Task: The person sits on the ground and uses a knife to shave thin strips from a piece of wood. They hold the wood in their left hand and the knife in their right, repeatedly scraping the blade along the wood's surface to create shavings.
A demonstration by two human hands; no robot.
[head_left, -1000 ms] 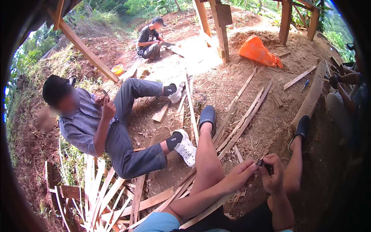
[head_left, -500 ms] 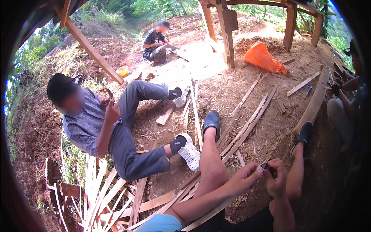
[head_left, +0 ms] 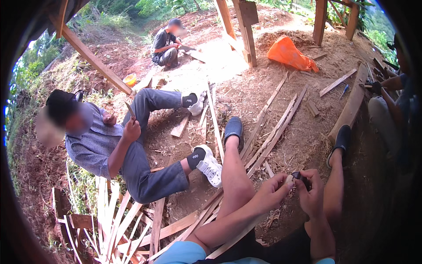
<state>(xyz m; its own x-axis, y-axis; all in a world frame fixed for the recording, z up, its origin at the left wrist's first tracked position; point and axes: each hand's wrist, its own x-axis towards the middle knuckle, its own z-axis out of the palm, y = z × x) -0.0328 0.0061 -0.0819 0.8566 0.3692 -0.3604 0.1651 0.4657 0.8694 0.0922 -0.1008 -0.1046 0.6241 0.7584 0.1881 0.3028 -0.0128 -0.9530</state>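
A small dark piece (head_left: 297,175), lower right of the frame, is pinched in the right hand (head_left: 312,190) fingers; the left hand (head_left: 273,190) narrowly grips a pale bit (head_left: 289,179) beside it. Upper right lies an orange bag (head_left: 290,53); upper left, a yellow-orange container (head_left: 130,80), contents unclear.

- Bare brown ground (head_left: 303,143), littered with wood shavings (head_left: 246,94), carries everything.
- Long wood strips (head_left: 278,131) lie side by side across its middle; a thin pale strip (head_left: 215,118) lies to their left.
- Near the right edge lies a thick plank (head_left: 351,105), with a blue-handled tool (head_left: 345,90), a short pale board (head_left: 338,82) and a small wood block (head_left: 313,108) to its left.
- Toward the far edge sits a crumpled orange bag (head_left: 290,55).
- At the near left corner, many pale slats (head_left: 115,218) fan out.
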